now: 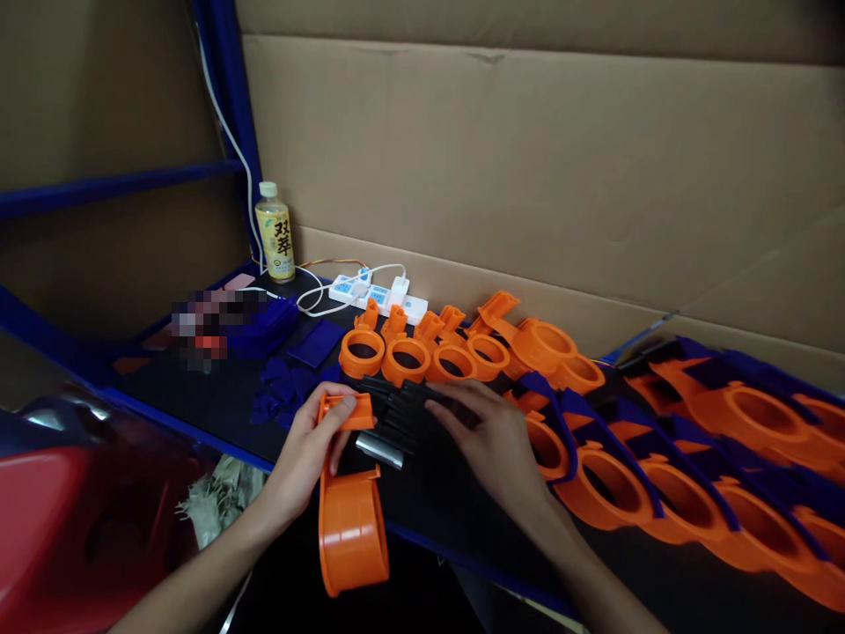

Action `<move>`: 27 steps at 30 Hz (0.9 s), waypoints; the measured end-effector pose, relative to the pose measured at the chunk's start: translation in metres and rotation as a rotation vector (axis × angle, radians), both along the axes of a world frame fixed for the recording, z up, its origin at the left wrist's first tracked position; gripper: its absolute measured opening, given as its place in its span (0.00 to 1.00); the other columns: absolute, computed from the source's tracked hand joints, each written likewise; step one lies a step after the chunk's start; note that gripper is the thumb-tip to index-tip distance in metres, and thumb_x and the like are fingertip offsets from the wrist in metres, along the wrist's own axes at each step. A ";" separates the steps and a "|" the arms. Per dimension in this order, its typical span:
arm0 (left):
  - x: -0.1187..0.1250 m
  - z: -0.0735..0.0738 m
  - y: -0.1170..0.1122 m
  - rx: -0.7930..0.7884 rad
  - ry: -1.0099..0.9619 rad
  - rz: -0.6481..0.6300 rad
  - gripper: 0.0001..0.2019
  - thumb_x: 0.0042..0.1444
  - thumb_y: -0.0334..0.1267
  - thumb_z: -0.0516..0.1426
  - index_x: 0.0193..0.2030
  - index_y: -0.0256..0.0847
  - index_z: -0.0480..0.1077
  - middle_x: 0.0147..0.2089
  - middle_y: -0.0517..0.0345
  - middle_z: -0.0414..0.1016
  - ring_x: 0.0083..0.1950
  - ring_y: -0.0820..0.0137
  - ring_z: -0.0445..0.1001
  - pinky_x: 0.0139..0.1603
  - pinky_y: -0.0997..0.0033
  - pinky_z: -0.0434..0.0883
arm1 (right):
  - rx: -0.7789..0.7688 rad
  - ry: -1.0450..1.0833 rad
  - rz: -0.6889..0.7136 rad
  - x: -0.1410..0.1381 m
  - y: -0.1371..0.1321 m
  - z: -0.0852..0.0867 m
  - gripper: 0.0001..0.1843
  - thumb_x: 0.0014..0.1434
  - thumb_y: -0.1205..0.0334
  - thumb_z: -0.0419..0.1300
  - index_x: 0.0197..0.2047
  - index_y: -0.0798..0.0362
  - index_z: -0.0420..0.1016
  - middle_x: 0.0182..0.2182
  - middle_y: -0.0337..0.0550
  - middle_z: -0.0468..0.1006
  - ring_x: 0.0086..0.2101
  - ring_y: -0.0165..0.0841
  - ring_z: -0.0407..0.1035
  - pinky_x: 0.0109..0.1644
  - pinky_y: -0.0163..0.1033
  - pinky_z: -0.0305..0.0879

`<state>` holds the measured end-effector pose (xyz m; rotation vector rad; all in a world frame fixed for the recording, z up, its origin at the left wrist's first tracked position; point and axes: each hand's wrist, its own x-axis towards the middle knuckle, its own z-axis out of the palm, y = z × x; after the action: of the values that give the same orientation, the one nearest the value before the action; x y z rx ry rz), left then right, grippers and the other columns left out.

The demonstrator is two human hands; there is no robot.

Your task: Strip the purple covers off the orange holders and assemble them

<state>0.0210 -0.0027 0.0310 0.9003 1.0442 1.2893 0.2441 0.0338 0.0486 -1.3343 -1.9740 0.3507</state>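
My left hand point(315, 438) grips an orange plastic ring part point(355, 533) by its upper arm, thumb pressed on the clip-like end. The ring hangs below the hand, over the table's front edge. My right hand point(485, 427) is at a pile of black bars point(396, 414), thumb and forefinger a little apart at the bars' right ends. Whether the fingertips touch a bar is hard to see. A silver bar point(379, 450) lies at the front of the pile. Behind it stand several orange ring parts point(405, 361) in a row.
On the right lie several orange rings with blue strips point(611, 482). A power strip point(379, 298) with white cables and a yellow-labelled bottle point(275, 233) are at the back. Blue pieces point(283, 387) lie left. A red plastic object point(59, 528) is below left; cardboard point(528, 176) walls the back.
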 end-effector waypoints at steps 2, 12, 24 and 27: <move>-0.001 0.001 0.001 -0.004 -0.013 0.003 0.15 0.61 0.49 0.57 0.45 0.40 0.69 0.24 0.63 0.73 0.16 0.80 0.52 0.16 0.79 0.52 | -0.042 -0.057 -0.058 0.007 0.010 -0.012 0.13 0.64 0.53 0.60 0.46 0.50 0.81 0.44 0.45 0.79 0.43 0.37 0.74 0.49 0.44 0.71; 0.000 -0.002 0.003 -0.017 -0.028 -0.025 0.13 0.62 0.48 0.56 0.45 0.40 0.70 0.17 0.69 0.65 0.15 0.79 0.51 0.18 0.77 0.51 | -0.175 -0.090 0.011 0.001 0.021 -0.031 0.18 0.68 0.54 0.53 0.50 0.49 0.80 0.44 0.45 0.81 0.42 0.37 0.75 0.49 0.42 0.70; 0.009 -0.003 -0.007 0.033 -0.188 0.097 0.17 0.63 0.51 0.56 0.50 0.42 0.68 0.19 0.66 0.68 0.20 0.74 0.64 0.26 0.76 0.63 | -0.299 -0.056 0.294 -0.032 -0.072 0.039 0.34 0.57 0.47 0.66 0.65 0.38 0.67 0.56 0.43 0.74 0.51 0.39 0.73 0.54 0.43 0.73; 0.010 -0.001 -0.009 0.085 -0.265 0.079 0.18 0.63 0.50 0.57 0.53 0.42 0.68 0.37 0.54 0.79 0.36 0.66 0.77 0.39 0.69 0.72 | -0.213 -0.119 0.269 -0.024 -0.080 0.050 0.30 0.56 0.52 0.67 0.61 0.37 0.71 0.55 0.43 0.76 0.50 0.39 0.74 0.54 0.43 0.73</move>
<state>0.0313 -0.0118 0.0302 0.7331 0.8289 1.4834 0.2205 -0.0464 0.0987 -1.2416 -2.2752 0.6374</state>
